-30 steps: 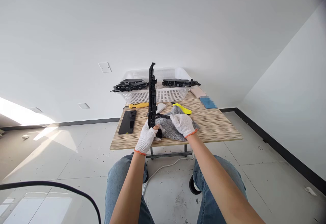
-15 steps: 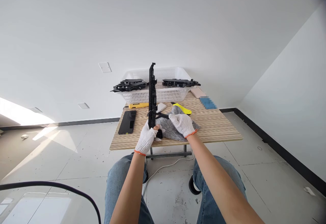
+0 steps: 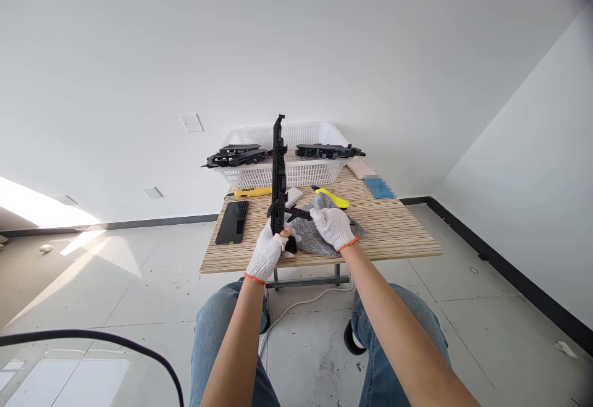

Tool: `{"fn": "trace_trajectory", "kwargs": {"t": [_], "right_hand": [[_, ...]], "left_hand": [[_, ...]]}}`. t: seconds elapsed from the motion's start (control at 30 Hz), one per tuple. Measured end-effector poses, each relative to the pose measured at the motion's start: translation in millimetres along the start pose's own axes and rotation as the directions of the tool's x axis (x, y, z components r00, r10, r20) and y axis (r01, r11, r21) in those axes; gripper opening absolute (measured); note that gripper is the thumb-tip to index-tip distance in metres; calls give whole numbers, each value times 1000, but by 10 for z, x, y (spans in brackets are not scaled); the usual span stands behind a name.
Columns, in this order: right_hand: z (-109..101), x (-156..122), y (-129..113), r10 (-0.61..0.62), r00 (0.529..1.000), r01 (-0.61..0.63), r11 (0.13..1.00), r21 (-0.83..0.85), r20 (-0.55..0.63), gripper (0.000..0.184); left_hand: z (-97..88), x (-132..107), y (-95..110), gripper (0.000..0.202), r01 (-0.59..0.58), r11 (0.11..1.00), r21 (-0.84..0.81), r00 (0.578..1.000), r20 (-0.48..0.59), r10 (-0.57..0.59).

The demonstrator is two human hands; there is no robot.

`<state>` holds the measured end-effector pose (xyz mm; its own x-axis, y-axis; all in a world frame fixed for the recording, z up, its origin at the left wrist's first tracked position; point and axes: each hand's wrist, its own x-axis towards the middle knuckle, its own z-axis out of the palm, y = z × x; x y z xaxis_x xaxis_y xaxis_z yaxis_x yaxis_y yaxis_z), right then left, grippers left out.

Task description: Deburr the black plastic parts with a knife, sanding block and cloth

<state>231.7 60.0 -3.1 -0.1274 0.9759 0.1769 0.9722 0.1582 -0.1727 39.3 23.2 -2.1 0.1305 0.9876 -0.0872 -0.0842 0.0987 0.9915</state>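
My left hand [image 3: 267, 251], in a white knit glove with an orange cuff, is closed around the lower end of a long black plastic trim part [image 3: 278, 172]. The part stands nearly upright, with clips and ribs along its length. A short black side arm [image 3: 299, 212] sticks out to the right near its foot. At the end of that arm my gloved right hand [image 3: 332, 226] has its fingers closed, pinching it; the fingertips are partly hidden. Under both hands a grey cloth [image 3: 315, 243] lies crumpled on the wooden table [image 3: 393, 234].
Behind stands a white plastic basket [image 3: 306, 175] with black parts [image 3: 241, 155] across its left and more black parts [image 3: 328, 151] on its right. Around it lie a phone [image 3: 232, 222], a yellow tool [image 3: 252, 192], a yellow-handled scraper [image 3: 332, 197], a white block [image 3: 293, 196] and a blurred blue item [image 3: 378, 186].
The side arm has turned slightly and shows more of its ribbed face. My right hand has shifted a little to the right; my left hand keeps its hold.
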Motion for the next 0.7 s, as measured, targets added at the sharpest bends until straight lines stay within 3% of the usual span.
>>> {"fn": "trace_trajectory", "kwargs": {"t": [0.17,0.43,0.7], "right_hand": [[92,20,60,-43,999,42,997,-61,-14,38],[159,39,101,5,999,-7,999,-47,-39,40],[88,17,57,57,994,-49,995,89,-91,46]], "left_hand": [[26,-14,28,52,19,1000,-7,1000,-10,-19],[18,-11,35,56,12,999,-46,999,-37,-14],[22,-2,35,57,9,999,-41,998,-54,-11]]}}
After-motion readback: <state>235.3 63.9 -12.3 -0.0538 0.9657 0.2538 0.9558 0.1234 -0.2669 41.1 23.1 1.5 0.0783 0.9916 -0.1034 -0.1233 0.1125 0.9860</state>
